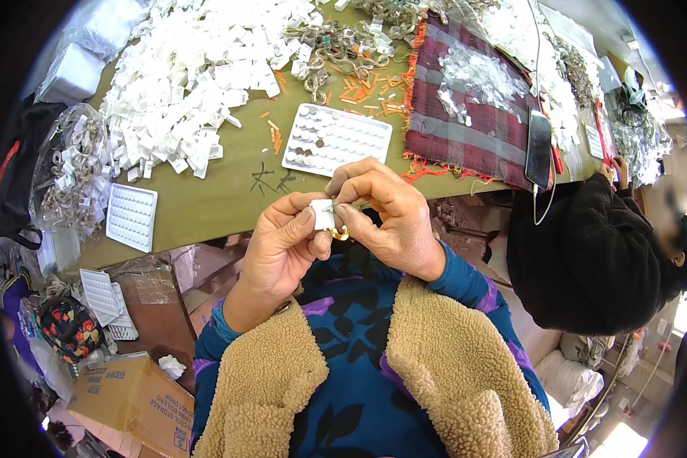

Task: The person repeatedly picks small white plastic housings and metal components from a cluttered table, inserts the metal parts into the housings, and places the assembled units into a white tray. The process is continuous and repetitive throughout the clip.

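In front of my chest, my left hand (282,237) pinches a small white square piece (324,214) between thumb and fingers. My right hand (385,217) meets it from the other side, its thumb and forefinger closed at the white piece's right edge. Just below the fingertips shows a shiny gold-coloured curved piece (339,233); which hand bears it is hard to tell. Whatever lies between my right fingertips is mostly hidden. Beyond my hands, a white tray (359,140) of rounded bumps lies on the green table (198,206), with a few small brown bits on it.
A large heap of white pieces (183,84) covers the far left. Orange strips (362,90) lie behind the tray. To the right are a plaid cloth (427,130) with clear bits and a cabled phone (538,149). Another person (588,244) sits at the right. A second tray (131,217) stands left.
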A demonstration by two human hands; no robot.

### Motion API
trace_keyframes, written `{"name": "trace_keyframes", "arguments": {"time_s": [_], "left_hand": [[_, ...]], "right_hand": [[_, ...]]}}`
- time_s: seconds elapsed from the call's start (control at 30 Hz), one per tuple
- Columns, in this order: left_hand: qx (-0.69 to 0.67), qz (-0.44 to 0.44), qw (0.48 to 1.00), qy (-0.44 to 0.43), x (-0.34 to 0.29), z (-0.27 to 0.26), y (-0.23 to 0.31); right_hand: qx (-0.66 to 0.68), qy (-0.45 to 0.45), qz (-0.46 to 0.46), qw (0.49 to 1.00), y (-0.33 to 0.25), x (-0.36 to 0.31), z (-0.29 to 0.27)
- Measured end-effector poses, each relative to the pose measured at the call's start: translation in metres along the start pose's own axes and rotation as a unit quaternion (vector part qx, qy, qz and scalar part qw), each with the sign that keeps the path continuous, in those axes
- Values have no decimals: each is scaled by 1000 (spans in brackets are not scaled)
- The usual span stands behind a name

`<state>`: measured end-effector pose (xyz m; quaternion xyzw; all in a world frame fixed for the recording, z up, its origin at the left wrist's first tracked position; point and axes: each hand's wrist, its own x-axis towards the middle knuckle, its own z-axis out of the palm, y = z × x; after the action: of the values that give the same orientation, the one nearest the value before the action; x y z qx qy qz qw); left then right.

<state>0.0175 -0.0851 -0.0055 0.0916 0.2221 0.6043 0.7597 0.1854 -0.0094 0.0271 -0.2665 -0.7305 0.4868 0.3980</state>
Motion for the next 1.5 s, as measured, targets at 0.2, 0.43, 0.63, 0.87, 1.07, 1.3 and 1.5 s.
{"name": "trace_keyframes", "arguments": {"time_s": [0.2, 0.43, 0.63, 0.87, 1.07, 1.3, 1.5], "left_hand": [[48, -19, 998, 24, 0, -9, 8], [78, 6, 993, 89, 5, -7, 7], [166, 64, 977, 117, 12, -5, 16], [-36, 37, 998, 36, 17, -9, 40], [-44, 17, 999, -16, 20, -27, 51], [-6, 31, 997, 64, 19, -32, 50], [52, 91, 985, 140, 20, -26, 50]], "right_hand": [[-57, -91, -11, 994, 1, 11, -8], [-111, -113, -62, 985, 9, 19, -2], [-97, -118, -44, 987, 15, 37, 1], [-245, -82, -52, 965, 47, 118, -6], [-350, -95, -137, 922, 73, 165, 25], [-373, -113, -147, 909, 92, 176, 39], [-348, -191, -197, 896, 43, 134, 13]]}}
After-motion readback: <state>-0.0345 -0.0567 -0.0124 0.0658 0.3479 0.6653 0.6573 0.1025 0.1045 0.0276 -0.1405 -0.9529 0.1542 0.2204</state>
